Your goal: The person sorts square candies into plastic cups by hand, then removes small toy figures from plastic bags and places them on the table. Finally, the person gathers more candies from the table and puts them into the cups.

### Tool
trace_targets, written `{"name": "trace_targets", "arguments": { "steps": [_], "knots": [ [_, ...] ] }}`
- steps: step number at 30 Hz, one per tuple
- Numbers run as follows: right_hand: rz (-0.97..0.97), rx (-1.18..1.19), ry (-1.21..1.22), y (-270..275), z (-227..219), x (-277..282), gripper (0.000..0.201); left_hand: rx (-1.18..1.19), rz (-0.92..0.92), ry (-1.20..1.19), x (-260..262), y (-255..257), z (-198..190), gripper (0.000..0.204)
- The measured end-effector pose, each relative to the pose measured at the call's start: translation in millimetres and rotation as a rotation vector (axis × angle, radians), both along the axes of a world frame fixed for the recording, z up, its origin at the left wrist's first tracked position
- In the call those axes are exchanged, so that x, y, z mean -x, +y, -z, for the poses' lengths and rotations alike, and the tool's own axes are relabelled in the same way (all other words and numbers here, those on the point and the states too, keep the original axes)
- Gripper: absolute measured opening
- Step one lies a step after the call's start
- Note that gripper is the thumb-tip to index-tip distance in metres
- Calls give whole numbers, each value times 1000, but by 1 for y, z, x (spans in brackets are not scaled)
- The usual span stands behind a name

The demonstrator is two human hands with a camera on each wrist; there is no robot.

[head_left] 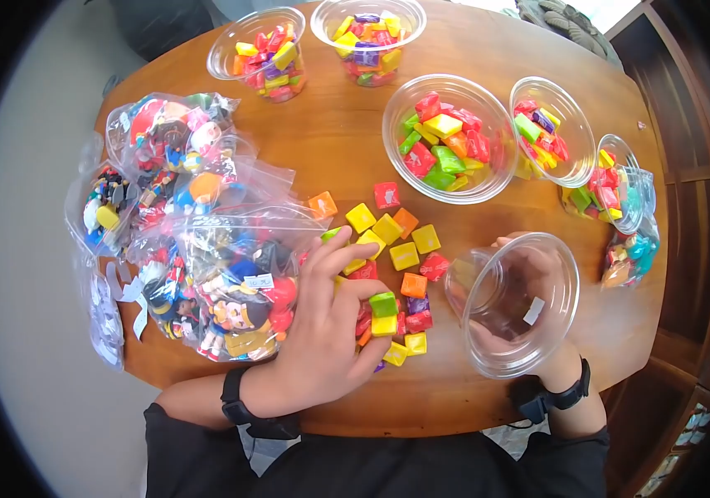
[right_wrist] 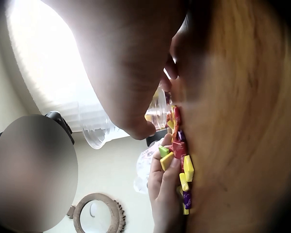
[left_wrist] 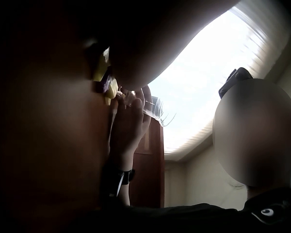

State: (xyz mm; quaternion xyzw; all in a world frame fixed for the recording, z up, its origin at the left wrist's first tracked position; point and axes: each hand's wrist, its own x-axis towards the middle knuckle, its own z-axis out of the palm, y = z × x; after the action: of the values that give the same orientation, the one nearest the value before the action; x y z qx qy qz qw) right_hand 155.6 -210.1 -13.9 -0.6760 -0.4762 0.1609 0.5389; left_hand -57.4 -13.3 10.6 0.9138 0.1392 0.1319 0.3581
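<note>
My left hand point(head_left: 313, 332) pinches a green wrapped candy point(head_left: 383, 304) and a yellow wrapped candy point(head_left: 384, 325) between thumb and fingers. Around and beneath it, loose red, yellow, orange and purple candies point(head_left: 405, 256) lie scattered on the wooden table. In the right wrist view the two pinched candies show close above that pile. My right hand point(right_wrist: 126, 63) holds a clear plastic cup point(head_left: 496, 290), its fingers curled around the far side. The cup tilts with its mouth toward me, and a white label point(head_left: 533, 311) shows on it.
Candy-filled cups stand along the back, among them one at the back left point(head_left: 276, 83) and a larger one point(head_left: 446, 191) in the middle. Bags of toy figures point(head_left: 206, 274) crowd the left side. Another small bag point(head_left: 630, 253) lies by the right edge of the table point(head_left: 347, 141).
</note>
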Motion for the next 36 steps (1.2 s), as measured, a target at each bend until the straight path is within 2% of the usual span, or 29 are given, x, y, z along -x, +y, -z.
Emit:
{"name": "trace_targets", "arguments": {
  "steps": [4, 6, 10, 12, 13, 16, 18, 22, 26, 28, 30, 32, 34, 35, 36],
  "knots": [
    [39, 161, 167, -7, -10, -7, 87, -11, 1, 16, -2, -1, -4, 50],
    [30, 124, -114, 0, -15, -14, 89, -15, 5, 16, -1, -1, -2, 49],
    [90, 194, -74, -2, -11, -15, 92, -12, 12, 3, 1, 0, -2, 47],
    [128, 250, -223, -2, -13, -17, 93, 0, 13, 2, 2, 1, -1, 46],
    [129, 251, -222, -3, -11, -15, 93, 12, 14, 0, 2, 1, -1, 46],
    [179, 247, -97, -2, -10, -13, 94, 52, 8, -49, 5, 2, -1, 48],
    [131, 231, -287, 3, -17, -15, 103, 59, 28, -70, 6, 3, 0, 48],
    [131, 157, -188, -5, -11, -11, 110, 77, 101, -116, 7, 6, -3, 50],
    [170, 0, -318, -6, -22, -9, 113, 100, 119, -160, 8, 5, 1, 52],
    [187, -49, -376, -15, -29, -8, 112, 150, 208, -174, 9, 5, 3, 53],
    [80, -50, -692, -31, -39, -4, 105, 128, 225, -154, 9, 3, 0, 52],
    [132, -187, -680, -27, -34, 9, 75, 40, 295, -176, 10, -1, 2, 49],
    [-125, -213, -790, -23, -40, 20, 66, 28, 278, -194, 10, -3, 2, 48],
    [-124, -212, -789, -19, -41, 30, 66, 14, 294, -183, 10, -3, 0, 48],
    [-125, -162, -771, -14, -42, 42, 57, 1, 311, -171, 10, -4, -1, 47]
  ]
}}
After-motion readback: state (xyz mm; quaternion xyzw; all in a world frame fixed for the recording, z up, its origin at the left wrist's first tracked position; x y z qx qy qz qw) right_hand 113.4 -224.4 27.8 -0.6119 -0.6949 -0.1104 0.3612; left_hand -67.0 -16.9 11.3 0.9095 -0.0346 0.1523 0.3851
